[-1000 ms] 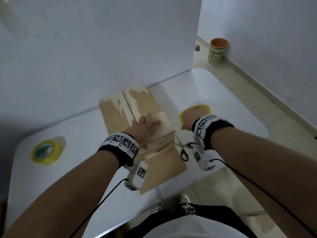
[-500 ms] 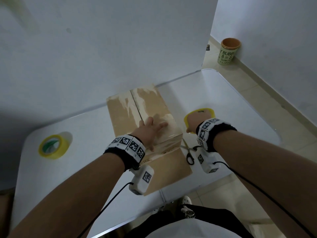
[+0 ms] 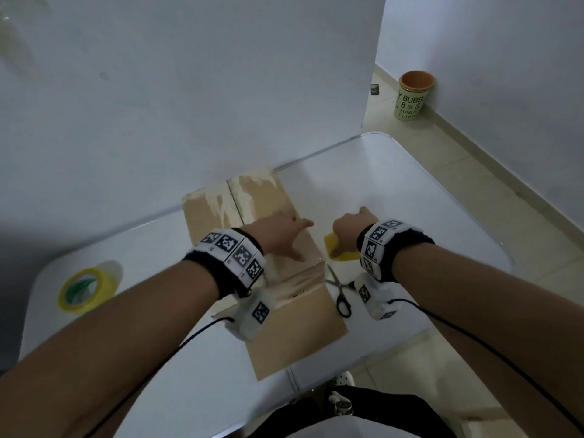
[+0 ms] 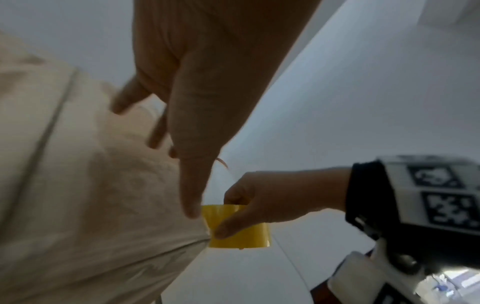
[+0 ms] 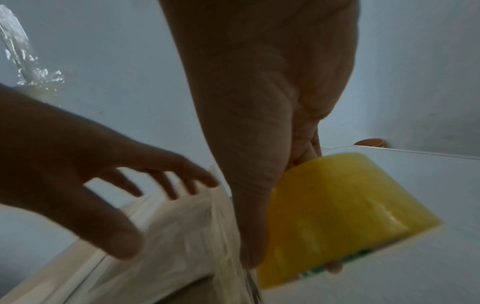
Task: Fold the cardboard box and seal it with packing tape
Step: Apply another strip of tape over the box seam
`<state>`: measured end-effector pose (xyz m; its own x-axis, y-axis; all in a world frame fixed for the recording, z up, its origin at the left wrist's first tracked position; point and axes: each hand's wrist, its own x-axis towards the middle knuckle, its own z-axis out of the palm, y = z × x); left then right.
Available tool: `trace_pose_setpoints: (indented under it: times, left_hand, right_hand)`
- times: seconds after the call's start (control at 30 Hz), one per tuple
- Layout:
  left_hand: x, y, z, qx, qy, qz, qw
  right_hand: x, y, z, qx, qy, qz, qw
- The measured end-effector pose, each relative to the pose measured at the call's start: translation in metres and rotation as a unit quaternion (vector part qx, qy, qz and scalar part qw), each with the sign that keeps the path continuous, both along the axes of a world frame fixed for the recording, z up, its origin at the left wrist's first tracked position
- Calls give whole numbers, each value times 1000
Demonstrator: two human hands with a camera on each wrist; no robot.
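Note:
The brown cardboard box (image 3: 252,200) stands on the white table (image 3: 395,184) with its top flaps closed and one flap (image 3: 300,330) hanging toward me. My left hand (image 3: 284,232) lies flat on the box top with fingers spread, which also shows in the right wrist view (image 5: 116,174). My right hand (image 3: 350,229) grips a yellow tape roll (image 3: 335,248) just right of the box's near corner; the roll (image 5: 337,205) is tilted. A glossy clear strip (image 5: 207,216) runs from it onto the box. The left wrist view shows thumb and fingers around the roll (image 4: 239,228).
Scissors (image 3: 339,289) lie on the table beneath my right wrist, beside the box. A second yellow tape roll (image 3: 85,289) sits at the table's left. A white wall panel (image 3: 189,90) stands directly behind the box. A green cup (image 3: 412,96) stands on the floor at the far right.
My right hand has brought the yellow roll in closer to the box's right edge and tilted it. My left hand has stayed flat on the box top.

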<state>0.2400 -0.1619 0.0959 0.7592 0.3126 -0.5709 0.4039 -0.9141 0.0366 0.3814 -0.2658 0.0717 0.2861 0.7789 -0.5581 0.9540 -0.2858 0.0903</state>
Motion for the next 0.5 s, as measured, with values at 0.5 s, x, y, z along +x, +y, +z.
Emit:
trace_pose_setpoints:
  times: [0.5]
  left_hand:
    - [56,-25,-20,85,101,-69,989]
  right_hand:
    - [35,-7,-14,-144,184,-87,968]
